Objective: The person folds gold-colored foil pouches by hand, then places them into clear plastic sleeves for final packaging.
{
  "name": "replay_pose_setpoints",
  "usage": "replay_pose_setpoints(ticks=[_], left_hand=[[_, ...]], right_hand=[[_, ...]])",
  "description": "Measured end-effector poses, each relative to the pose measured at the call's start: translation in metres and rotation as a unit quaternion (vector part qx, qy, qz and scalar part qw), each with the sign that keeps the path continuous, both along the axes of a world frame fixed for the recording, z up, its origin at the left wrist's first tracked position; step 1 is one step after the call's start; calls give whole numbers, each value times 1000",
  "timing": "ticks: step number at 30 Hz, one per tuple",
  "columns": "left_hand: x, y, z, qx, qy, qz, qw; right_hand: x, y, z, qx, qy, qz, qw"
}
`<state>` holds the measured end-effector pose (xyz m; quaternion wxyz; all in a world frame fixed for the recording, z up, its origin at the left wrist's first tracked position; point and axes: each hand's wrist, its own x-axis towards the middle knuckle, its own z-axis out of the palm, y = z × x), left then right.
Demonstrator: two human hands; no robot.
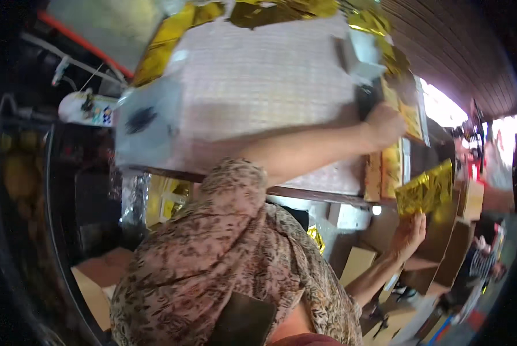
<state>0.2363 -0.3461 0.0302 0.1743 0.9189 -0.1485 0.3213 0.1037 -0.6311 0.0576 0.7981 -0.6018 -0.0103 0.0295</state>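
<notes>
My left arm reaches across the table to its right side. There my left hand [385, 124] is closed, beside a small black object [367, 99] and a row of yellow printed boxes [391, 164]; what its fingers hold, if anything, is hidden. Past the table's right edge, my right hand [409, 236] is shut on the lower edge of a shiny gold foil pouch [425, 190], which stands up from the fingers. A white box [362, 56] sits beyond my left hand, near gold foil [371, 22].
The table [258, 75] has a pale checked cover. More gold foil [166, 46] lines its left and far edges. A clear plastic bag with a dark mark [146, 121] lies at the left. Open cardboard boxes [448, 248] stand at the lower right; plastic packs [166, 199] lie below the table.
</notes>
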Motion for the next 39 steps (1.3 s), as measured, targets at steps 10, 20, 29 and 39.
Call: replay_pose_setpoints(ticks=[10, 20, 29, 39], left_hand=[[-72, 115, 126, -197, -135, 1, 971], [-220, 330, 5, -168, 149, 128, 966], [-281, 496, -19, -91, 102, 402, 905], [-278, 531, -19, -111, 133, 434, 884]], right_hand=[[-15, 68, -14, 108, 37, 123, 986], [-19, 225, -15, 74, 125, 249, 958], [-32, 288, -47, 70, 52, 150, 985], [-30, 299, -43, 74, 80, 161, 981]])
